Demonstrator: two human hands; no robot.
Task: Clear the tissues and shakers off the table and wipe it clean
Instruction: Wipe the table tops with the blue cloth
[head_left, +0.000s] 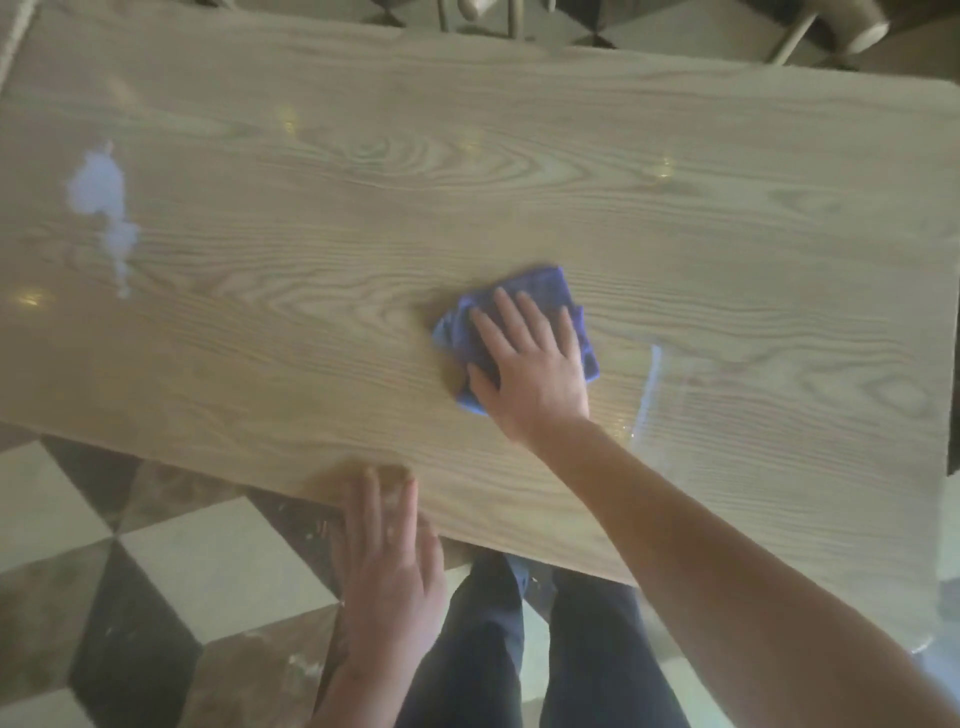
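My right hand (530, 374) presses flat fingers (511, 317) on the blue cloth (540, 291); the white smear (101, 192) lies far toward the worktop's (467, 171) left edge.

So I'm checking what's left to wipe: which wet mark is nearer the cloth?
The thin streak just right of the blue cloth under the right hand; the whitish patch lies far off near the table's left end.

The left hand (387, 551) is smeared by motion blur at the table (311, 218) edge. The blue cloth (519, 332) lies partly hidden under the right hand (530, 364). Chairs (831, 31) are cut off at the top.
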